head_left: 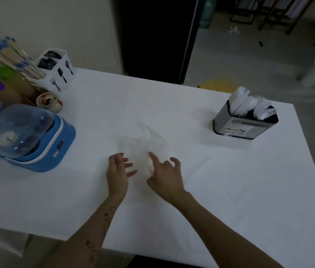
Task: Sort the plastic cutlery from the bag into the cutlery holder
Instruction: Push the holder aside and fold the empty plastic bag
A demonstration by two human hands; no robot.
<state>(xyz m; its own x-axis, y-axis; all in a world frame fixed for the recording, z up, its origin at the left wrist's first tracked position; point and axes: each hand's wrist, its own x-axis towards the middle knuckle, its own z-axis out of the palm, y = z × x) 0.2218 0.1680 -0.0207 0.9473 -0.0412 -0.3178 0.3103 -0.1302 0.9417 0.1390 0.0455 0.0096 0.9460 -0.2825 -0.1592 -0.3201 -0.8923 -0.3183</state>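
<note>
The left hand (pixel 118 172) and the right hand (pixel 165 176) are nearest, both with fingers spread and loosely bent, not pinching anything. Between and just beyond the fingertips lies the plastic bag (pixel 145 146), thin, clear and crumpled, almost lost against the white table cover (pixel 230 190). Whether the fingertips touch the film I cannot tell, and I see no cutlery inside; it looks empty or nearly so.

The risk, I think, is the film: it is slippery and light, so a careless grab may slide it away or miss a piece hidden in the folds.

Far to the right of the hands stands the cutlery holder (pixel 244 126), a boxy metal-looking container with a paper label, holding white plastic forks (pixel 264 111) and other white pieces. Crowded so, it could catch on a new piece.
</note>
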